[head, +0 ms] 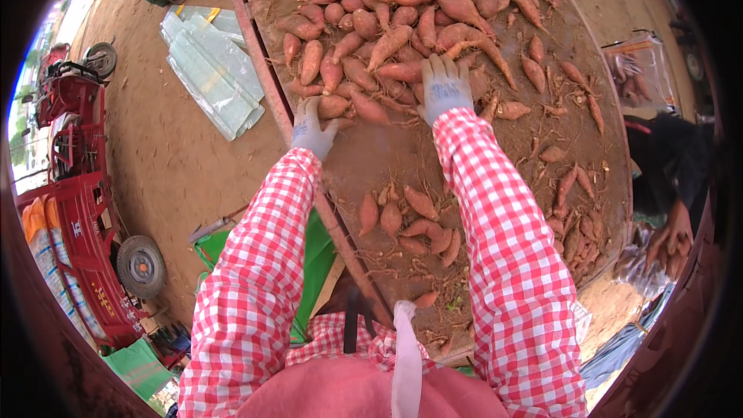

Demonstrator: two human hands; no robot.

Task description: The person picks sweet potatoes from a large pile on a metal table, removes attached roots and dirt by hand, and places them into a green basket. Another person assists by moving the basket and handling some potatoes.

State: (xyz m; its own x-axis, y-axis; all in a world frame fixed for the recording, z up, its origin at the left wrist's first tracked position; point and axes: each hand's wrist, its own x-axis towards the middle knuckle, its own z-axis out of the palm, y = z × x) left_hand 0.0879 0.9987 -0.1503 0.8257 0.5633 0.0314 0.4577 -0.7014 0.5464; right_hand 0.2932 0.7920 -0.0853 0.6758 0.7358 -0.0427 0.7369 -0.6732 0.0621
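Observation:
A big heap of red-skinned sweet potatoes (pixel 371 26) covers the far part of a soil-strewn table (pixel 377 157). My left hand (pixel 313 130), in a pale work glove, is at the heap's near left corner by the table's raised edge. Its fingers touch a sweet potato (pixel 333 107), and the thumb is spread away. Palm down, my gloved right hand (pixel 446 93) lies against the near side of the heap, with its fingertips by a long curved sweet potato (pixel 484 46). What lies beneath that palm is hidden. Neither hand appears to grip anything.
Smaller sweet potatoes (pixel 426 226) lie between my forearms; more are scattered at right. A metal rim (pixel 342 232) borders the table's left side. Another person's hand (pixel 673 238) is near a clear plastic bag (pixel 638 258). Plastic sheets (pixel 215 69) and a red cargo tricycle (pixel 81 244) are at left.

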